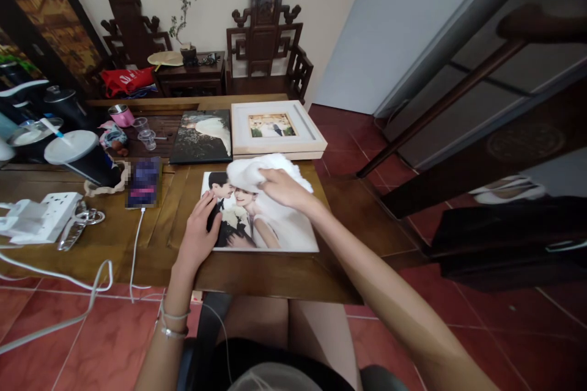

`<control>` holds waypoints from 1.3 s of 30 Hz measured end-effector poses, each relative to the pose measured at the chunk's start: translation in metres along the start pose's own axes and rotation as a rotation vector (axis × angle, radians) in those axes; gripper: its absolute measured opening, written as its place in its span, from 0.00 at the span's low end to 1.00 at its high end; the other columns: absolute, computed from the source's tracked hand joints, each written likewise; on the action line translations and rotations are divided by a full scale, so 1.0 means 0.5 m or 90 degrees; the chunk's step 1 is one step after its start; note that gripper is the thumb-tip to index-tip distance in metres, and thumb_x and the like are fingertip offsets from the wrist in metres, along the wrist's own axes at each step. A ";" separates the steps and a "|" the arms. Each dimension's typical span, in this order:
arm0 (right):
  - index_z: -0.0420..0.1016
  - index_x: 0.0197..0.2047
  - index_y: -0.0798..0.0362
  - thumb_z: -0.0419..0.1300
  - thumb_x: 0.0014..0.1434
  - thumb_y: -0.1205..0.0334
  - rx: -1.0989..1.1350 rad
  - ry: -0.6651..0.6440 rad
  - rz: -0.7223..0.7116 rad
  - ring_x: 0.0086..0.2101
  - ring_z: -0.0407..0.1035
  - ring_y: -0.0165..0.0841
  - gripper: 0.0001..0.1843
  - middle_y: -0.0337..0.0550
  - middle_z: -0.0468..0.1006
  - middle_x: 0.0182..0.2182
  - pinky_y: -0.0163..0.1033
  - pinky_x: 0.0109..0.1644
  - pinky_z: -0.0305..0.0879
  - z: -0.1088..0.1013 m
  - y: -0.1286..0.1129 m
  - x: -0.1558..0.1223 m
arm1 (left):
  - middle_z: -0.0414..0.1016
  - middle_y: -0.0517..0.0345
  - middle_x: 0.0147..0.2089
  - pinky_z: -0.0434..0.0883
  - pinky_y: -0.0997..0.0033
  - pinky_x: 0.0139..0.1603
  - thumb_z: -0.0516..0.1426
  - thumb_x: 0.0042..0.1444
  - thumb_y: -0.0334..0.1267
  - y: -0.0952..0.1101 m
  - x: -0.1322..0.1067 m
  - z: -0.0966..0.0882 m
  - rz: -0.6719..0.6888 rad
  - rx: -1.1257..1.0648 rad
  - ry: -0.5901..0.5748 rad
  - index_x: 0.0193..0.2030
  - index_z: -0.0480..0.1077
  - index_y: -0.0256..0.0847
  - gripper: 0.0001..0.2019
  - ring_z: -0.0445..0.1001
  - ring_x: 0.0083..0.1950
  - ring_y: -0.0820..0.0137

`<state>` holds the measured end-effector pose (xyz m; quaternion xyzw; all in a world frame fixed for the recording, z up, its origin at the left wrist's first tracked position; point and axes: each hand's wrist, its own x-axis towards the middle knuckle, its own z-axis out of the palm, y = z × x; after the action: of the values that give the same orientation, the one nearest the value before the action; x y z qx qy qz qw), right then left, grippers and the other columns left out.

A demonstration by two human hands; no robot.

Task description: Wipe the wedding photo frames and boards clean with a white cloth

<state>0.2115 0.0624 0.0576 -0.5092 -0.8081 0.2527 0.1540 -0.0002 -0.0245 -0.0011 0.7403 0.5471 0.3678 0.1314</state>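
Note:
A wedding photo panel [270,235] lies flat on the wooden table [275,275] in front of me. On its left edge rests my left hand [200,223], fingers stretched out, holding nothing. My right hand [282,188] presses a white cloth [250,172] against the panel's upper part, and the cloth covers some of the top edge. Just beyond the panel are a dark wedding photo panel [188,140] and a cream picture frame [241,128] with a small photo inside, which seems to sit on another frame.
Left of the panel lie a phone [143,183] with a white cable, a power strip [57,217] and a large lidded cup [82,156]. Small plastic cups [147,139] and a pink mug [120,116] stand farther back. A carved chair [267,43] is behind the table.

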 end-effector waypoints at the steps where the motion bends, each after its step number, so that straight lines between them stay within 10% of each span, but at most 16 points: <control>1: 0.68 0.33 0.53 0.49 0.55 0.68 -0.004 0.011 0.010 0.39 0.69 0.41 0.08 0.49 0.78 0.38 0.39 0.42 0.61 -0.013 0.020 -0.012 | 0.65 0.44 0.64 0.59 0.50 0.67 0.51 0.63 0.38 0.001 0.000 0.000 -0.001 0.000 -0.002 0.59 0.66 0.39 0.18 0.60 0.68 0.60; 7: 0.66 0.31 0.52 0.47 0.52 0.69 -0.028 0.039 0.022 0.44 0.67 0.44 0.08 0.51 0.76 0.39 0.50 0.49 0.62 -0.034 0.072 -0.105 | 0.65 0.45 0.64 0.60 0.50 0.67 0.51 0.63 0.38 0.006 -0.001 -0.002 -0.008 -0.009 -0.003 0.59 0.66 0.40 0.18 0.60 0.67 0.60; 16: 0.68 0.33 0.52 0.49 0.42 0.78 -0.043 -0.061 -0.143 0.65 0.47 0.43 0.17 0.51 0.66 0.59 0.55 0.64 0.50 0.031 -0.052 -0.348 | 0.64 0.45 0.65 0.59 0.50 0.67 0.51 0.64 0.37 0.008 0.000 -0.003 -0.001 0.010 -0.008 0.60 0.65 0.39 0.19 0.59 0.68 0.61; 24: 0.68 0.34 0.53 0.47 0.53 0.72 -0.098 -0.054 -0.029 0.41 0.69 0.42 0.10 0.52 0.73 0.39 0.47 0.46 0.66 -0.043 -0.014 -0.146 | 0.63 0.43 0.65 0.59 0.49 0.67 0.51 0.63 0.36 -0.003 -0.002 0.002 0.014 0.003 -0.013 0.61 0.65 0.38 0.19 0.59 0.68 0.61; 29: 0.70 0.42 0.59 0.48 0.55 0.72 -0.122 -0.002 -0.010 0.53 0.62 0.50 0.14 0.61 0.72 0.47 0.55 0.54 0.59 -0.013 -0.005 -0.057 | 0.64 0.43 0.65 0.59 0.49 0.66 0.51 0.64 0.37 0.004 -0.001 -0.004 0.018 0.003 -0.008 0.61 0.64 0.39 0.19 0.60 0.68 0.60; 34: 0.75 0.41 0.56 0.53 0.51 0.70 -0.178 0.018 -0.084 0.63 0.45 0.57 0.15 0.58 0.61 0.62 0.69 0.62 0.39 0.056 -0.020 -0.142 | 0.64 0.43 0.65 0.59 0.50 0.67 0.51 0.64 0.37 0.006 0.000 -0.005 0.009 0.000 -0.007 0.60 0.65 0.38 0.19 0.59 0.68 0.60; 39: 0.76 0.41 0.53 0.53 0.45 0.74 -0.114 -0.080 -0.149 0.61 0.52 0.50 0.20 0.52 0.66 0.60 0.61 0.63 0.48 0.043 -0.077 -0.289 | 0.64 0.45 0.65 0.58 0.50 0.67 0.51 0.64 0.37 0.004 -0.001 -0.004 -0.006 0.002 -0.013 0.61 0.65 0.39 0.20 0.58 0.68 0.60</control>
<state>0.2345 -0.0869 0.0627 -0.4067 -0.8892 0.1914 0.0854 0.0001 -0.0260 0.0012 0.7418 0.5495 0.3589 0.1376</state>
